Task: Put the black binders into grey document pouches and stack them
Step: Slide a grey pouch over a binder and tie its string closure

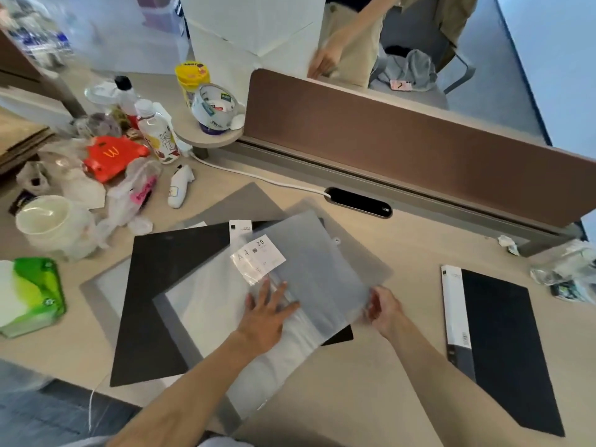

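Pressing my left hand [269,309] flat, fingers spread, on the grey pouch [245,317] in front of me, I keep nothing gripped in it; the palm just lies on the clear plastic face. My right hand [382,306] is at the pouch's right edge, fingers pinched on the corner of the translucent grey flap [322,262], which is lifted and folded back away from me. A white label [258,258] marked A4 and 20 shows just beyond my left fingertips, under the plastic.

The pouch lies tilted on the worktop [371,382], on top of a black binder [161,285] that sticks out to the left of my left hand and shows again as a small dark corner below my right hand. Whether that binder is partly inside the pouch I cannot tell. More grey sheets [245,201] peek out from under the pile on the far side.

A second black binder [503,343] with a white spine lies closed, well apart to the right of my right hand, touching nothing else.

To the left sit a green tissue pack [32,295], a white cup [45,219], a red carton [113,156] and a bottle [159,137] among plastic bags. A brown divider [403,137] runs along the far edge, and another person's hand [324,62] is behind it.
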